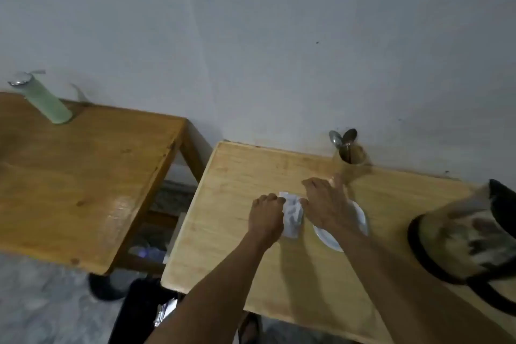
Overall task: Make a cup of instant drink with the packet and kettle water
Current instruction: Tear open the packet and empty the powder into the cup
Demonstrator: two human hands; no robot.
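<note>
Both my hands hold a small white packet [292, 216] above the light wooden table [237, 232]. My left hand [266, 215] pinches its left edge, and my right hand [325, 204] grips its top right. Under my right hand lies a white saucer [329, 237]; any cup on it is hidden by the hand. The kettle [460, 234], with a metal body and black handle, stands at the table's right edge. The picture is blurred.
A wooden holder [352, 160] with two spoons [343, 138] stands at the back of the table by the wall. A second wooden table [83, 176] on the left carries a pale green bottle [46, 99]. A gap separates the two tables.
</note>
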